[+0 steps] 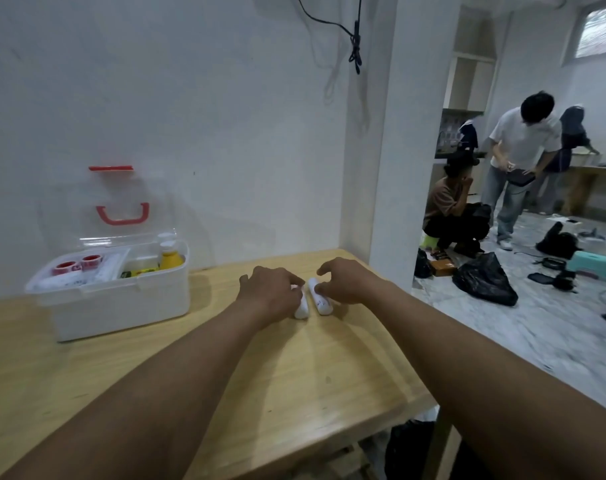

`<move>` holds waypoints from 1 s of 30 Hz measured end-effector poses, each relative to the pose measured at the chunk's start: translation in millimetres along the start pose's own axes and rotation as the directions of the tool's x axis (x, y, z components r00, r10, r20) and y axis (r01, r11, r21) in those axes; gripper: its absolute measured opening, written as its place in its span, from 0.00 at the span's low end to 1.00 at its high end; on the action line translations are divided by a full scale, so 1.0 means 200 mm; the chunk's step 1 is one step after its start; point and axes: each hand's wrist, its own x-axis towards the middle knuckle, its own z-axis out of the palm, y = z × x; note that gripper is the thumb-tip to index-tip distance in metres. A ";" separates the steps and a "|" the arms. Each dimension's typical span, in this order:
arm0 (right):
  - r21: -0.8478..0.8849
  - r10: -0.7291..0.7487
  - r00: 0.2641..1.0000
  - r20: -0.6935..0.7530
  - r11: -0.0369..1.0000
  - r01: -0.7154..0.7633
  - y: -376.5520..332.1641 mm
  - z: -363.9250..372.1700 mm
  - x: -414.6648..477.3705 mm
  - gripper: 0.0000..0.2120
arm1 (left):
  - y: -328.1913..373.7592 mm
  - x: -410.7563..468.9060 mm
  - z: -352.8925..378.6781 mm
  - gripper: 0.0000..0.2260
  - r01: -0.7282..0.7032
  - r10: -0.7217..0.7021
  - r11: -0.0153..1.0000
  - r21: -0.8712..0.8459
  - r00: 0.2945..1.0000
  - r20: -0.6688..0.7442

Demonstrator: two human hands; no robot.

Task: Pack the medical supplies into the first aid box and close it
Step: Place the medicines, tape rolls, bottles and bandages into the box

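2 rolls | left hand (270,294) grips left roll (302,310) | right hand (345,285) pinches right roll (321,304) | 1 box (121,308) open

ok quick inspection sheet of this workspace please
surface: wooden table
job's things: first aid box open, lid up, red tape rolls and yellow bottle inside; left white roll and right white roll side by side on the table
clutter: nothing seen
grippers: left hand grips the left white roll; right hand pinches the right white roll
cables: black cable hangs on the wall
surroundings: people and a black bag on the floor, right
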 end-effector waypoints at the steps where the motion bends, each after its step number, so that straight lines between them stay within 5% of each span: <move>1: 0.009 -0.011 1.000 0.000 1.000 0.011 0.00 0.00 0.00 0.21 | 0.01 0.00 -0.01 0.17 0.004 -0.004 1.000 0.003 1.000 0.000; 11: 0.074 0.004 1.000 0.029 0.997 -0.006 -0.02 0.00 0.01 0.15 | 0.07 0.07 0.01 0.09 0.138 -0.136 0.990 0.016 0.986 -0.099; 21: 0.196 0.089 0.995 0.050 0.976 -0.097 -0.05 -0.03 0.03 0.27 | 0.05 0.08 -0.09 0.17 0.334 -0.336 0.919 -0.211 0.942 0.028; 30: 0.313 0.005 0.993 -0.117 0.949 0.032 -0.25 -0.14 0.02 0.27 | -0.01 -0.03 -0.38 0.17 0.224 -0.317 0.867 -0.444 0.937 -0.145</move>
